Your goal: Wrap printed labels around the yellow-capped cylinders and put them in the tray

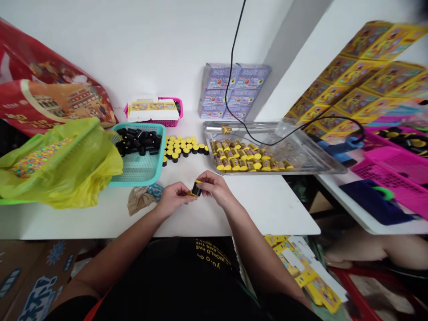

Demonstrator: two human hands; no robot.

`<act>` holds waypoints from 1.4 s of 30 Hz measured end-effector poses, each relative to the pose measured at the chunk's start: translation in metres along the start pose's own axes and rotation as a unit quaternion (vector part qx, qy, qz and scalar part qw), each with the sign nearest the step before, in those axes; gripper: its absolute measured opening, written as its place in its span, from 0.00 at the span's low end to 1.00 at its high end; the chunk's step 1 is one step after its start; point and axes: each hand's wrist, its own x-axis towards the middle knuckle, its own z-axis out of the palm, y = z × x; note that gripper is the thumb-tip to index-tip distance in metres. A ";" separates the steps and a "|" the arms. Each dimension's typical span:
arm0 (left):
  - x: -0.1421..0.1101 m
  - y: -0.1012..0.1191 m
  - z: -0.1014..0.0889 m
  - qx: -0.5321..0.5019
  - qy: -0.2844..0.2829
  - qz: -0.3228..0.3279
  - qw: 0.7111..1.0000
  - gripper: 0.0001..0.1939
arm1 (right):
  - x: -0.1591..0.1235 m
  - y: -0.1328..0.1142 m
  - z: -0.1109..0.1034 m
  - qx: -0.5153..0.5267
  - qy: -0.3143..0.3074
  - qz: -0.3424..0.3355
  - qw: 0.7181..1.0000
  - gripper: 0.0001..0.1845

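Over the front of the white table, my right hand [214, 186] is closed round a small black cylinder with a yellow end [196, 188]. My left hand [174, 196] pinches a small yellow label-like strip [191, 193] against the cylinder's lower left side. How much of the strip touches the cylinder I cannot tell. Behind my hands stand several black cylinders with yellow tops [180, 145]. To their right, a metal tray [310, 167] holds many similar pieces wrapped in yellow printed labels [239, 156]. A crumpled beige and blue cloth [142, 198] lies beside my left hand.
A teal basket [133, 171] holds black pieces [142, 140]. Left of it, a yellow bag [96, 156] contains colourful beads. Purple boxes [234, 91] are stacked by the wall. A black cable [230, 67] hangs across the tray. Another person's arm [371, 247] is at right.
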 end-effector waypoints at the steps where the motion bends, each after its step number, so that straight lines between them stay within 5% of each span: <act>1: 0.000 0.001 0.000 -0.011 0.003 -0.005 1.000 0.16 | -0.001 0.001 0.002 0.006 0.006 -0.007 1.000 0.11; 20: 0.003 0.001 0.011 -0.184 -0.004 -0.103 0.977 0.20 | -0.018 0.028 0.027 0.067 0.189 -0.126 0.971 0.19; 30: 0.005 0.001 0.015 -0.240 -0.042 -0.165 0.956 0.20 | -0.027 0.036 0.011 0.041 0.069 -0.125 0.989 0.17; 37: 0.003 -0.001 0.019 -0.289 -0.061 -0.184 0.938 0.18 | -0.026 0.044 0.007 0.103 0.099 -0.129 0.981 0.14; 42: 0.002 -0.004 0.018 -0.311 -0.071 -0.187 0.929 0.16 | -0.029 0.040 0.006 0.004 0.066 -0.158 0.985 0.13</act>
